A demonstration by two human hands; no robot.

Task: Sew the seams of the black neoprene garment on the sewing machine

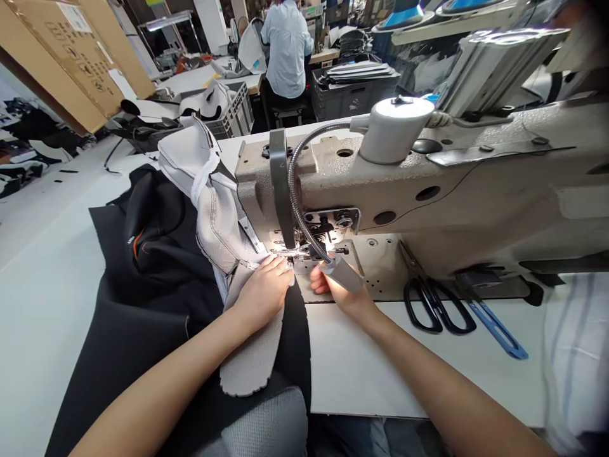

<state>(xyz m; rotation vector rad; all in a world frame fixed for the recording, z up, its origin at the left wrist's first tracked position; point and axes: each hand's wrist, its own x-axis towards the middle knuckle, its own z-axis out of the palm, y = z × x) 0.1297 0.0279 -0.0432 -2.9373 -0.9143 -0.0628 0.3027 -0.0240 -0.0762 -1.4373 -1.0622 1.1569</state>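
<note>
My left hand (267,287) lies flat, fingers stretched out, on a grey mesh fabric piece (252,362) beside the needle area of a sewing machine (328,178). The grey piece lies over a large black fabric (143,330), and a bulky grey sewn part (216,216) rises to the left of the machine head. My right hand (340,289) is close to the needle plate on the right, its fingers curled. The lamp head (345,273) on a flexible metal neck hides part of it, so what its fingertips hold cannot be made out.
Black-handled scissors (435,301) and a blue-handled tool (497,327) lie right of my right hand. A cardboard box (80,57) stands at the back left. A person (286,51) in a light blue shirt is farther back, near grey crates (352,95).
</note>
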